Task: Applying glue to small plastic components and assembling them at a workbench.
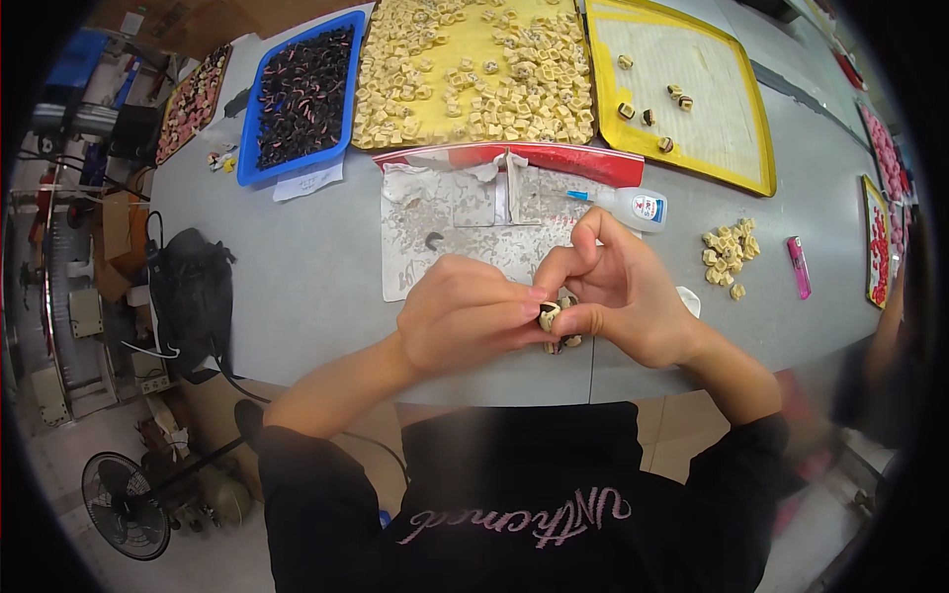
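Note:
My left hand (465, 308) and my right hand (633, 301) meet over the near part of the grey table. Between their fingertips is a small cream-and-black piece (550, 316), pinched from both sides. More cream-and-black pieces (571, 341) lie just beneath, partly covered by my fingers. Beyond my hands rests a stained white board (415, 259) with a dark curved bit (433, 240) on it. A small white glue bottle (643, 209) with a blue nozzle lies on its side past my right hand. To the right sits a loose heap of small cream pieces (729, 253).
At the back stand a blue tray (247, 148) of black curved pieces, a yellow tray (465, 59) of cream pieces, and another yellow tray (756, 148) with several cream-and-black pieces. A pink lighter (799, 268) lies right. A black bag (193, 292) and cable are at the left edge.

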A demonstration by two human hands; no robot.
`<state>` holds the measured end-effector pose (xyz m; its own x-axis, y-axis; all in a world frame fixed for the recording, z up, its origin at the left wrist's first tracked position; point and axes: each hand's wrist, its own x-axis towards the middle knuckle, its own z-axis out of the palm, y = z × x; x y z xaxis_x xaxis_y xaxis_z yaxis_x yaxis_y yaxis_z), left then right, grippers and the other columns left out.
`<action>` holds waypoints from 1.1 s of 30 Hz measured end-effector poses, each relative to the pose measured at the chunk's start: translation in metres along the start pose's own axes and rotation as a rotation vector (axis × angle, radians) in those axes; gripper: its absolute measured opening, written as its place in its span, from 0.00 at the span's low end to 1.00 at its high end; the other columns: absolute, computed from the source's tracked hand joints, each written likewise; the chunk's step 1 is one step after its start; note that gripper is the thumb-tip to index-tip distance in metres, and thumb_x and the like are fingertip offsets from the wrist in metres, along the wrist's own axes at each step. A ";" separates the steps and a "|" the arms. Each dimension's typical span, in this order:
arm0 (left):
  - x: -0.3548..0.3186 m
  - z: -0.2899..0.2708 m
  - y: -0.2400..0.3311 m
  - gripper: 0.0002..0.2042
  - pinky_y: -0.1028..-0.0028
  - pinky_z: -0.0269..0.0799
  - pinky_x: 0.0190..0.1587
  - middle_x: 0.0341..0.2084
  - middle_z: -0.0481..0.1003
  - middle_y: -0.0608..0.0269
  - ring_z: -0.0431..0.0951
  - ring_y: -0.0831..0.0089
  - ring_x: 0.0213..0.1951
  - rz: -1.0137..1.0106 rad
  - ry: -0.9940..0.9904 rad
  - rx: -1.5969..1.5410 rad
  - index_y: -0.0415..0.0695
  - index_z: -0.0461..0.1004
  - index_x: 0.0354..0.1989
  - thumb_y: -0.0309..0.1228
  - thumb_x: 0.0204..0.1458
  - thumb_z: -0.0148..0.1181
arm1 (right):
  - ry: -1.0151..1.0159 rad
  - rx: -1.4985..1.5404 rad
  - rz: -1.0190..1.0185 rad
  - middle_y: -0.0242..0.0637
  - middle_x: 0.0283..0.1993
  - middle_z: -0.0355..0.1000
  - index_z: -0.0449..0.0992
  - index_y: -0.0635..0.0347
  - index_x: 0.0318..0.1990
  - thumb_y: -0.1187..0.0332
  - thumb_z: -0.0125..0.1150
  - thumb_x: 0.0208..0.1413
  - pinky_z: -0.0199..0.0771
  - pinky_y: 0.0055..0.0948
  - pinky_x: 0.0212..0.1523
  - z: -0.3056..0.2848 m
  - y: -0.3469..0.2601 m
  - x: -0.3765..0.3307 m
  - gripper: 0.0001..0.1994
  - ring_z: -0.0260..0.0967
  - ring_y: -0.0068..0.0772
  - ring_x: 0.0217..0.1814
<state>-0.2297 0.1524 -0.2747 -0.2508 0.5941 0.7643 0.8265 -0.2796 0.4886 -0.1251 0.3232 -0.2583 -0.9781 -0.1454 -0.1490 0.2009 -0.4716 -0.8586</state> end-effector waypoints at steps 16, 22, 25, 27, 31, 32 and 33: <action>-0.004 -0.006 -0.001 0.19 0.75 0.68 0.32 0.37 0.74 0.61 0.70 0.70 0.33 0.024 -0.151 -0.150 0.45 0.71 0.35 0.33 0.36 0.73 | -0.140 -0.047 -0.043 0.42 0.42 0.71 0.51 0.57 0.42 0.88 0.57 0.47 0.70 0.23 0.42 0.001 0.001 -0.002 0.23 0.70 0.27 0.45; -0.003 -0.008 -0.001 0.19 0.74 0.67 0.34 0.38 0.74 0.60 0.70 0.69 0.35 0.003 -0.212 -0.179 0.46 0.69 0.35 0.36 0.37 0.71 | -0.157 -0.050 -0.048 0.42 0.41 0.70 0.52 0.58 0.43 0.89 0.56 0.47 0.69 0.25 0.45 0.000 0.003 -0.003 0.23 0.69 0.27 0.46; -0.003 -0.009 -0.001 0.18 0.74 0.67 0.34 0.38 0.74 0.60 0.70 0.69 0.35 0.011 -0.224 -0.187 0.46 0.69 0.35 0.36 0.38 0.71 | -0.158 -0.065 -0.052 0.41 0.41 0.69 0.52 0.57 0.43 0.89 0.56 0.47 0.69 0.25 0.45 0.000 0.004 -0.003 0.23 0.69 0.27 0.46; -0.003 -0.008 -0.001 0.18 0.74 0.67 0.34 0.38 0.74 0.60 0.70 0.69 0.34 0.025 -0.216 -0.182 0.46 0.69 0.35 0.36 0.39 0.70 | -0.158 -0.068 -0.054 0.41 0.41 0.69 0.51 0.57 0.43 0.89 0.57 0.47 0.68 0.25 0.45 0.000 0.004 -0.004 0.23 0.69 0.27 0.46; -0.001 -0.008 -0.004 0.18 0.74 0.67 0.34 0.39 0.73 0.60 0.70 0.68 0.35 0.023 -0.243 -0.210 0.46 0.69 0.35 0.36 0.38 0.70 | -0.090 -0.048 0.024 0.39 0.36 0.68 0.50 0.53 0.38 0.86 0.64 0.44 0.65 0.27 0.44 0.004 -0.002 -0.004 0.27 0.65 0.28 0.41; 0.001 -0.008 -0.006 0.20 0.72 0.67 0.35 0.39 0.73 0.61 0.70 0.67 0.36 0.037 -0.280 -0.214 0.47 0.68 0.37 0.36 0.37 0.72 | -0.089 -0.048 0.023 0.39 0.36 0.68 0.50 0.53 0.38 0.86 0.64 0.44 0.65 0.27 0.44 0.004 -0.005 -0.004 0.27 0.65 0.28 0.41; 0.002 -0.009 -0.008 0.23 0.71 0.66 0.37 0.40 0.73 0.62 0.70 0.66 0.36 0.052 -0.317 -0.218 0.47 0.68 0.39 0.37 0.35 0.73 | -0.076 -0.210 -0.034 0.39 0.36 0.68 0.52 0.55 0.37 0.86 0.64 0.43 0.65 0.27 0.43 0.003 -0.009 -0.005 0.25 0.65 0.29 0.41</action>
<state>-0.2409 0.1493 -0.2730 -0.0150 0.7692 0.6388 0.6988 -0.4489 0.5569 -0.1222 0.3250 -0.2487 -0.9757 -0.2011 -0.0873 0.1439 -0.2871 -0.9470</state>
